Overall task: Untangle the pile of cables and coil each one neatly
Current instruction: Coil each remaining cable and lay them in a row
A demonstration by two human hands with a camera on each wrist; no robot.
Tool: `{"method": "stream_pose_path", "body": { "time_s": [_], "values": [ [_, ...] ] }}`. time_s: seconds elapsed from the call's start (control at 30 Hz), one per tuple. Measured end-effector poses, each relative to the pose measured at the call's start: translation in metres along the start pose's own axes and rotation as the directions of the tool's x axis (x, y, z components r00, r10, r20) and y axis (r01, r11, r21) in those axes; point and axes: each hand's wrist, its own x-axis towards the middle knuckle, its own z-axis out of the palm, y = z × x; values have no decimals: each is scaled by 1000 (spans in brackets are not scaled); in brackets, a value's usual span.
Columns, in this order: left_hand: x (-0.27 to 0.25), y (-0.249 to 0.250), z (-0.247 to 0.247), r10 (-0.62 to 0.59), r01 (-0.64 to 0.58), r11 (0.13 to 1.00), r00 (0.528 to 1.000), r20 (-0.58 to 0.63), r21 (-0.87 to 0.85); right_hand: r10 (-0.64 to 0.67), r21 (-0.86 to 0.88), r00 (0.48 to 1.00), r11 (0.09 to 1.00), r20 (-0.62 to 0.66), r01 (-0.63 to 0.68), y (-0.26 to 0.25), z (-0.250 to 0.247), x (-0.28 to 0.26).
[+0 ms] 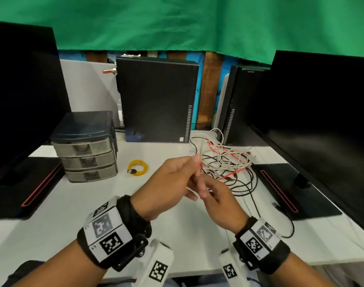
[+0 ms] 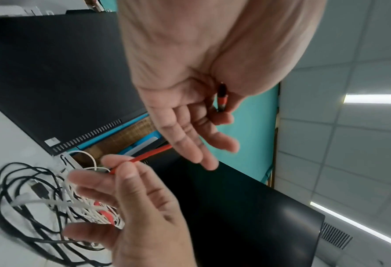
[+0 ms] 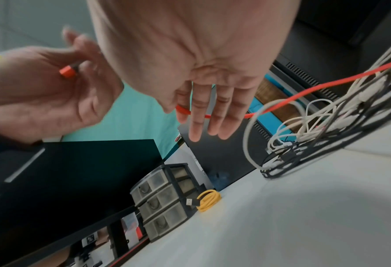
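A tangle of black, white and red cables point(image 1: 228, 162) lies on the white desk point(image 1: 94, 208), right of centre. My left hand point(image 1: 177, 177) is raised in front of the pile and pinches the red cable's orange plug point(image 2: 222, 98) between thumb and fingers. Just below it, my right hand point(image 1: 216, 199) pinches the red cable point(image 2: 153, 153) a short way along. From there the red cable point(image 3: 327, 84) runs back into the tangle point(image 3: 327, 126). A yellow cable point(image 1: 138, 167) lies coiled by itself on the desk to the left.
A small drawer unit point(image 1: 85, 148) stands at the left, with a black computer tower point(image 1: 156, 100) behind the desk's middle. Monitors point(image 1: 21, 90) point(image 1: 322, 121) and their bases flank both sides. A black cable point(image 1: 288, 230) trails toward the desk's front right edge.
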Motion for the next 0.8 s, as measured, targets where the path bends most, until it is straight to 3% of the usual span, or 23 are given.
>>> {"method": "stream_pose_path", "body": {
  "time_s": [0.1, 0.2, 0.3, 0.43, 0.53, 0.6, 0.63, 0.67, 0.73, 0.8],
  "values": [
    [0, 0, 2, 130, -131, 991, 991, -25, -33, 27, -26, 999, 999, 18, -27, 6, 8, -4],
    [10, -18, -6, 288, -257, 940, 950, -122, 223, 34, -67, 995, 997, 96, -27, 2, 10, -5],
    [19, -44, -13, 407, -298, 855, 893, -193, 424, 42, -128, 985, 992, 167, -20, -1, 4, -2],
    [26, -54, -19, 527, -350, 799, 799, -290, 489, 104, -270, 967, 962, 231, -39, 12, 0, -6],
    [26, -44, -29, 602, -364, 726, 746, -283, 583, 83, -383, 967, 924, 239, 15, 20, 2, -11],
    [28, -41, -39, 659, -352, 630, 715, -235, 692, 45, -413, 978, 910, 202, 44, 15, -2, -8],
    [29, -42, -45, 662, -309, 567, 722, -199, 764, 23, -431, 984, 901, 179, 58, 10, -6, -4],
    [31, -46, -50, 626, -232, 507, 761, -170, 830, -6, -470, 987, 879, 158, 80, 4, -12, 1],
    [36, -52, -56, 438, -16, 426, 878, -191, 905, -59, -610, 988, 781, 140, 133, -11, -27, 18],
    [38, -58, -60, 262, 135, 375, 934, -244, 917, -64, -755, 987, 637, 148, 154, -28, -42, 43]
  ]
}}
